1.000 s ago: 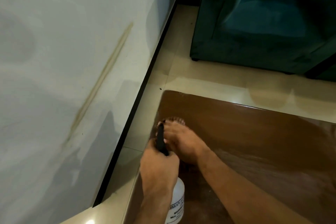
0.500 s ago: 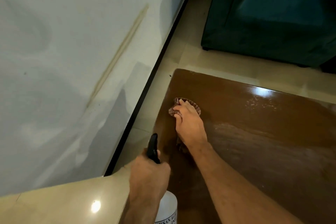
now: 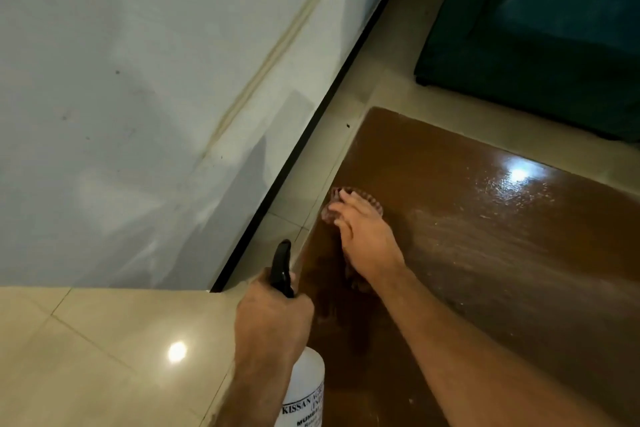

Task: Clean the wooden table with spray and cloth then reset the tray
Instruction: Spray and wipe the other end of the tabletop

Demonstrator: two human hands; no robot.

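Glossy brown wood fills the lower right, and the table (image 3: 485,253) shines wet under a light's glare, with a teal sofa (image 3: 536,28) beyond and a pale wall (image 3: 138,80) to the side. Right hand (image 3: 367,239) lies flat, fingers spread, pressing a small reddish cloth (image 3: 349,199) onto the wood near the table's wall-side edge; the cloth peeks out past the fingertips. It looks soft, limp and light, best worked under an open palm. Left hand (image 3: 273,319), nearer the body, is wrapped tight round the neck of the white spray bottle (image 3: 304,392), which stands roughly upright, its black nozzle (image 3: 281,267) pointing away toward the cloth. Likely light plastic, slippery if wet. No tray in view.
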